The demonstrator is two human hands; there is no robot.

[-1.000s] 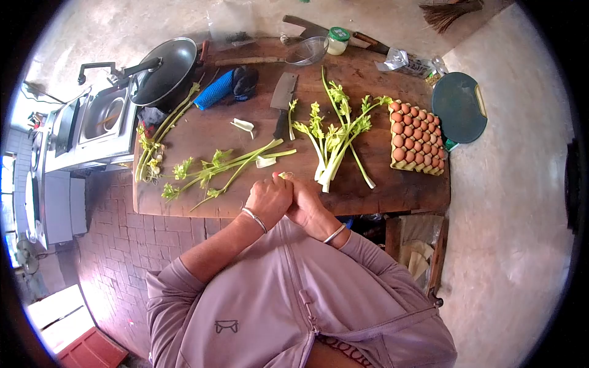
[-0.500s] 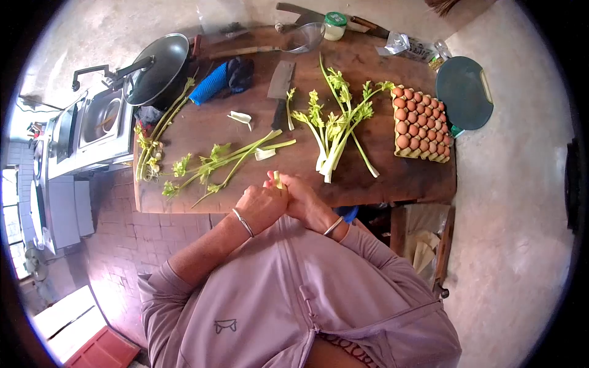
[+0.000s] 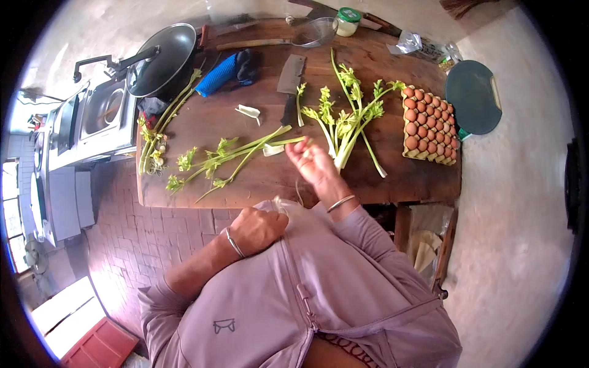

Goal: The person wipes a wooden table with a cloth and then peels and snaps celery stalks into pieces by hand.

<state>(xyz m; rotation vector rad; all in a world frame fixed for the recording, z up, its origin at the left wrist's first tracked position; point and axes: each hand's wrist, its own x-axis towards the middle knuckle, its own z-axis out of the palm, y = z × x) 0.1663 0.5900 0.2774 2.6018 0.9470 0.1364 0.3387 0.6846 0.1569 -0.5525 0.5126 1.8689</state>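
Observation:
My left hand is closed near my chest, around a small pale piece of stalk whose end shows at the thumb side. Over the table's front part is my right hand, raised with its fingers curled; whether anything lies in them is too small to tell. Cut celery stalks lie left of it, beside a white piece. A leafy celery bunch rests to its right. Beyond the hands are a cleaver and another white piece.
On the wooden table are an egg tray, a wok, a blue cloth, a strainer, a green-lidded jar and spring onions. A dark green board stands right.
My hands have come apart. The right one has moved forward and right over the table, while the left one has dropped back slightly toward my chest. The view has shifted a little.

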